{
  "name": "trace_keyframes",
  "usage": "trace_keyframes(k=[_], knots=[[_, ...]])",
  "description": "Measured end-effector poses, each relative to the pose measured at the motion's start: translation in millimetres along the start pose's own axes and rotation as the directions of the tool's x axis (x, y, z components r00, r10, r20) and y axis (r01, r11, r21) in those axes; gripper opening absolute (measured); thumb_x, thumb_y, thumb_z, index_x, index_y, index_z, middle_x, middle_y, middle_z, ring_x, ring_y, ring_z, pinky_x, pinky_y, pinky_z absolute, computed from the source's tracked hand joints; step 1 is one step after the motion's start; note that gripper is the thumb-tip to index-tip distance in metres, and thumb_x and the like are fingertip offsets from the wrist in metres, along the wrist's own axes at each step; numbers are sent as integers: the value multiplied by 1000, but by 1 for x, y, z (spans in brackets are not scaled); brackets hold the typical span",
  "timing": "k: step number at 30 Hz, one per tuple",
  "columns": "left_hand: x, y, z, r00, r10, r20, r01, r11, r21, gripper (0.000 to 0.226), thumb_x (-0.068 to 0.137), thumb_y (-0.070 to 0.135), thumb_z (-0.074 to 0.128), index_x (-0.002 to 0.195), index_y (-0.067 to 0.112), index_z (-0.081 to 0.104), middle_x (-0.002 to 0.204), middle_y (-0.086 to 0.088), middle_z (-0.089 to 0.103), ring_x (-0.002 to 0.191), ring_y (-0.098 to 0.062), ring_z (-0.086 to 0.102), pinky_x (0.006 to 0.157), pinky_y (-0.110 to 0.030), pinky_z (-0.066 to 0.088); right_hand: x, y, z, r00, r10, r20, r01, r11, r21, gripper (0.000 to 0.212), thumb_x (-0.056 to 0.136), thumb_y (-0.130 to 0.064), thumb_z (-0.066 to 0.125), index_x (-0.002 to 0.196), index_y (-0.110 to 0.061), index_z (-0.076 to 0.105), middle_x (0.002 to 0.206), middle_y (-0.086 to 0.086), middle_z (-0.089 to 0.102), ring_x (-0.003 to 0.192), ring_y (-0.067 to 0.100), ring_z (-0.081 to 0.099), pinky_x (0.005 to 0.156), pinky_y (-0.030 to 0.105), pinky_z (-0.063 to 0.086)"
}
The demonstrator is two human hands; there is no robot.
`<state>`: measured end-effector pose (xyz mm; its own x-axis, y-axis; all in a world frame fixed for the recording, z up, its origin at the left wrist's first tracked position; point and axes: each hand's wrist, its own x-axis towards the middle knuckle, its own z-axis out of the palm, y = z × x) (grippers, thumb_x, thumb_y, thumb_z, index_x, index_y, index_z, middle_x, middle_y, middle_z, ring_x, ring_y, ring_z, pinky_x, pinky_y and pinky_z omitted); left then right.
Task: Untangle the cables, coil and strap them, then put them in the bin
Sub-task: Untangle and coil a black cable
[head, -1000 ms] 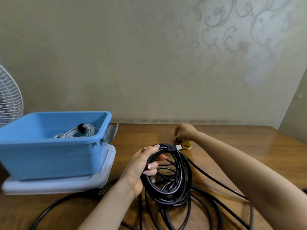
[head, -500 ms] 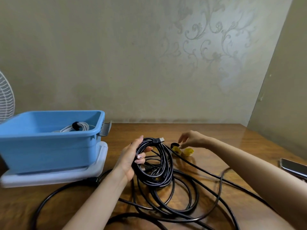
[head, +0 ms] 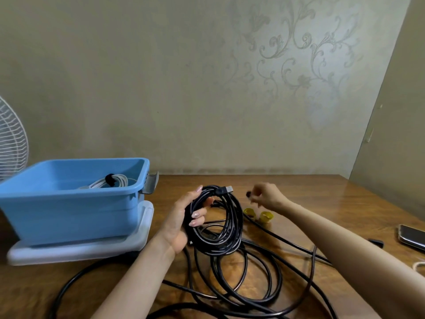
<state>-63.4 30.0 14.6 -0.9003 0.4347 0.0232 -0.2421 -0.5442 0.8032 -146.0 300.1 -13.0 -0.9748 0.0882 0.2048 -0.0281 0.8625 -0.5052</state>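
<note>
My left hand grips a coil of black cable held upright over the table, its USB plug sticking out at the top. My right hand hovers to the right of the coil and pinches a small black strap between its fingertips. Two rolled yellow straps lie on the table just below that hand. More black cable sprawls in loose loops on the table in front. The blue bin stands at the left and holds a strapped white cable.
The bin sits on a white lid. A phone and a small black plug lie at the right edge. A white fan stands at the far left. A beige cord end shows at the right margin.
My right hand has lifted off the table near the yellow straps with a small black strap pinched in it. My left hand keeps holding the coil; the view has shifted slightly.
</note>
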Motion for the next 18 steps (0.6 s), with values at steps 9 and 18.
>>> trace_keyframes(k=[9, 18], knots=[[-9, -2, 14, 956, 288, -49, -272, 938, 217, 17, 83, 25, 60, 91, 11, 56, 78, -10, 68, 43, -8, 46, 39, -15, 32, -96, -117, -37, 952, -303, 41, 60, 318, 946, 27, 89, -18, 54, 111, -8, 67, 53, 1, 44, 45, 11, 39, 46, 21, 38], [-23, -12, 21, 941, 306, 142, -337, 845, 414, 37, 80, 30, 42, 104, 5, 55, 73, -7, 61, 61, -11, 57, 50, -19, 42, -125, -124, -4, 849, -498, 178, -74, 222, 972, 35, 90, -13, 59, 125, -14, 60, 41, 1, 38, 30, 7, 30, 35, 18, 28]])
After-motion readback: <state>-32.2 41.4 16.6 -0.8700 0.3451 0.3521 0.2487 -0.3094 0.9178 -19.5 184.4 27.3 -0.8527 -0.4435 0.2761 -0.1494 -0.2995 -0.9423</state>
